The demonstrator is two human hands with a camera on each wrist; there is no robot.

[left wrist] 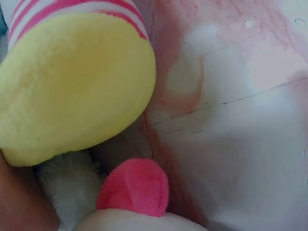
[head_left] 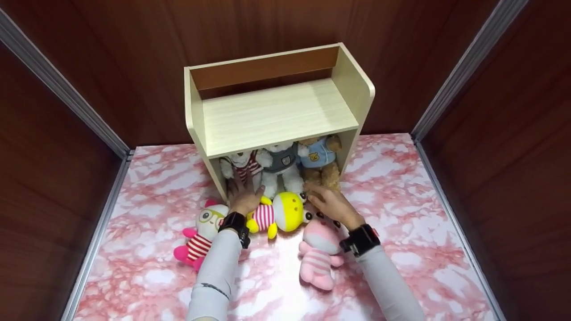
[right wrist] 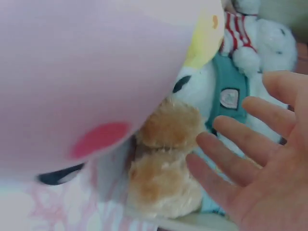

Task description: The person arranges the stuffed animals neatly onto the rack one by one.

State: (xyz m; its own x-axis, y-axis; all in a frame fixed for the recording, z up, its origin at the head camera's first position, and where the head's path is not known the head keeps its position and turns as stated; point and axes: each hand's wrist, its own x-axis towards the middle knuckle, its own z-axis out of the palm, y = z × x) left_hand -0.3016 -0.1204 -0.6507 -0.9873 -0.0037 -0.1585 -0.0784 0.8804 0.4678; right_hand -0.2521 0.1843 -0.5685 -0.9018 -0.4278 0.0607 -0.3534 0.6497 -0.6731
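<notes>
Your left hand (head_left: 245, 196) grasped nothing: its fingers were spread over the front of the white plush in a red-striped top (head_left: 250, 167), though whether they pressed on it or only lay before it could not be told. Your right hand (head_left: 332, 205) was likewise free of any hold, with its fingers stretched out toward the brown bear in a blue top (head_left: 319, 156); contact there could not be made out either.

Between and just beyond your two hands stood the white plush in a grey top (head_left: 281, 160). These three were side by side, upright, in the lower compartment of the shelf unit (head_left: 276, 113), whose board ran above and beyond your fingers.

Closer in, between your hands and in front of the compartment, lay the yellow plush (head_left: 287, 213) on its side. Just below your right hand lay the pink plush (head_left: 316, 267), its head toward your wrist. To the left of your left wrist lay the plush with pink ears (head_left: 204, 232), partly hidden by your arm. All three rested on the pink-and-white surface (head_left: 401, 214).

Judged by that count, you had the work about half done: three plush toys were housed and roughly lined up, while three lay outside
</notes>
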